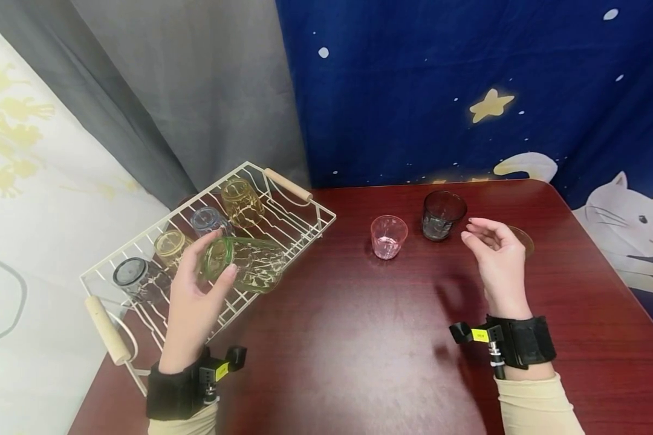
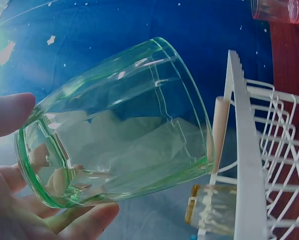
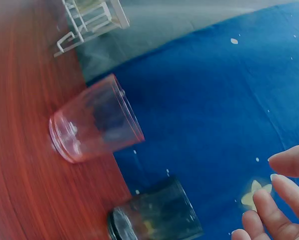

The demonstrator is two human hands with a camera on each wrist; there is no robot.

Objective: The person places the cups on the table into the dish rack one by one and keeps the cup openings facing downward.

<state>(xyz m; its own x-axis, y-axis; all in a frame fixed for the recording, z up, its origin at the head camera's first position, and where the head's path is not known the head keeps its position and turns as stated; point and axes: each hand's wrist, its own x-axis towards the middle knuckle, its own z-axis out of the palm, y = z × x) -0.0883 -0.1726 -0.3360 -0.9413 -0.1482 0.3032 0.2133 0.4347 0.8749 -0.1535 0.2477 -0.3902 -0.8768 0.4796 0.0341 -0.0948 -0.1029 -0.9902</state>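
Perhaps the green glass [image 1: 258, 263] slips, our left hand [image 1: 190, 293] gripping only its base; our empty right hand [image 1: 502, 263] could bump the nearby dark glass [image 1: 439, 222], ten o'clock.

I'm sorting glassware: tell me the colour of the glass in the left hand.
The glass is see-through green, clearest in the left wrist view.

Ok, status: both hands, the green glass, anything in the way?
Left hand: grip on green glass, tilted. Right hand: grip empty, near dark glass. Possible obstacle: four upturned glasses in white rack.
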